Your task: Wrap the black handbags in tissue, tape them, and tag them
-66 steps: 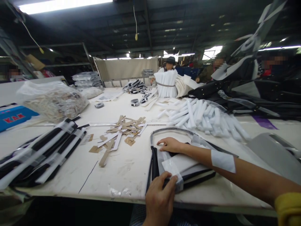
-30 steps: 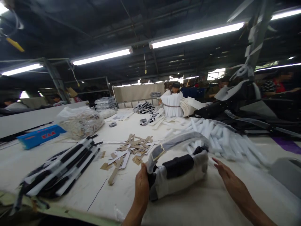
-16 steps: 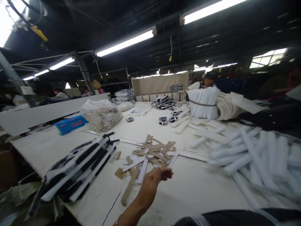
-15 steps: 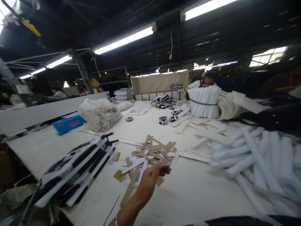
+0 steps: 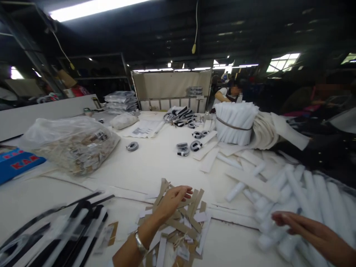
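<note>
Left hand (image 5: 175,196) over the strips (image 5: 182,229), right hand (image 5: 311,228) over the rolls (image 5: 294,185).
The strips lie heaped on the table (image 5: 151,163). The left hand is loose, fingers softly bent, nothing seen in its grasp. The right hand, right of the strips, is unclenched and shows no hold; whether it touches the rolls cannot be told. Straps (image 5: 83,230) lie left of the strips.

The strips (image 5: 182,228) look to me like matt card or paper, and the rolls (image 5: 297,190) like smooth, softly sheened plastic foam. Over my feed I make out thin, glossy, crinkled plastic on the bag (image 5: 73,146), polished metal in the bracelet (image 5: 140,241) and a smooth, matt table (image 5: 147,163).
</note>
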A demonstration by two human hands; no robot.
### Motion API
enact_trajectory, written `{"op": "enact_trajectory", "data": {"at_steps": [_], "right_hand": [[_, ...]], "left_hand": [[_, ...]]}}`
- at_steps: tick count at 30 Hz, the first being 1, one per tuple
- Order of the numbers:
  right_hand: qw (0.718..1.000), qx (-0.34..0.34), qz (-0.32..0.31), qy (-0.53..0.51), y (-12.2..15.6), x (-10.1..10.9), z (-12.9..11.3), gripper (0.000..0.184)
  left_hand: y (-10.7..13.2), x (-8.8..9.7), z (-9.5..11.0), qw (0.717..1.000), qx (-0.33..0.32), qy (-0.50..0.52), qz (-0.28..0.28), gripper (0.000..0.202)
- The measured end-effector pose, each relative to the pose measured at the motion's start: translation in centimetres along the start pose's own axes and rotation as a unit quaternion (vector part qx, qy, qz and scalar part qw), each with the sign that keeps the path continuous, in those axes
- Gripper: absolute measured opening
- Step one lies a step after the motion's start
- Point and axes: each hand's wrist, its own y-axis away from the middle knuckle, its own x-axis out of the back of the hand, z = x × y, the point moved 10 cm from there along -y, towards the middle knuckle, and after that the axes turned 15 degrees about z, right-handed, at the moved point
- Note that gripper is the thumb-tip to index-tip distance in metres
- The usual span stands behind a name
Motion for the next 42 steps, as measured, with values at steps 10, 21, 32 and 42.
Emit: {"op": "enact_trajectory", "data": {"at_steps": [10,21,32,42], "right_hand": [[0.952,0.287,0.016,0.104,-4.8,-16.1,-6.4,0.052],[0.942,0.303,0.069,0.125,-4.7,-15.3,-5.8,0.053],[0.938,0.317,0.046,0.136,-4.8,-15.0,-6.5,0.057],[0.919,0.357,0.059,0.156,-4.5,-15.6,-6.4,0.05]], "left_hand": [[-12.4,1.3,1.1,0.969,-0.06,-0.238,0.002,0.03],[-33.5,-2.5,1.7,0.844,-0.106,-0.519,0.085,0.043],[-40.4,-6.9,-3.9,0.808,-0.024,-0.589,0.018,0.035],[-33.2,-6.6,4.2,0.9,-0.11,-0.416,-0.073,0.041]]}}
